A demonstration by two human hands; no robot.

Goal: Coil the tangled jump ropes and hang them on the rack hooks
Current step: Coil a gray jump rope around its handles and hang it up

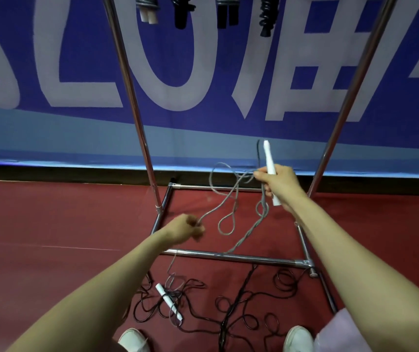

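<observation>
Gripping a white handle point(269, 158) upright in my right hand point(278, 182), I pinch the grey rope point(251, 231) in my left hand point(187, 228), lower and to the left. The cord loops between them above the rack point(228, 256) base. Its other handle point(169, 302) lies on the red floor point(51, 224) among tangled black ropes point(249, 298). Coiled ropes point(147, 3) hang at the top.
</observation>
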